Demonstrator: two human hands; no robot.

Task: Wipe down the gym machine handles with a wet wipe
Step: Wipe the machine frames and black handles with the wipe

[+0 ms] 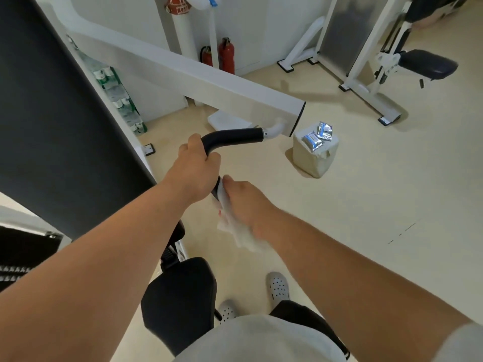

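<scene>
Head view, the only one:

- Left hand (194, 171) was closed around the black curved padded handle (235, 134), gripping it right at the bend, thumb side up.
- Right hand (243, 202) sat just below the left, touching or nearly touching it. Its fingers were curled round a crumpled white wet wipe (235, 228), pressing it against the lower end of the handle. Loose tail of the wipe hung under the right wrist.
- The handle's upper run went right to a white elbow fitting on the end of a long white rectangular machine arm (209, 82). The arm ran diagonally from upper left to centre.
- Large black padded backrest (52, 113) filled the left side, tilted. Black padded seat (180, 296) was below the hands, near the person's torso.
- Two grey perforated clogs (278, 286) were on the cream floor, right of the seat.
- A beige cube-shaped block (317, 163) stood on the floor beyond the arm's end, well apart from the hands. Two silver-and-blue foil packets (312, 141) lay on top of it, side by side.
- Two red fire extinguishers (226, 56) stood against the far wall beside a white pipe.
- Shrink-wrapped stack of bottles (117, 97) was behind the backrest.
- Second white-framed machine with a dark seat pad (428, 64) was at the upper right.
</scene>
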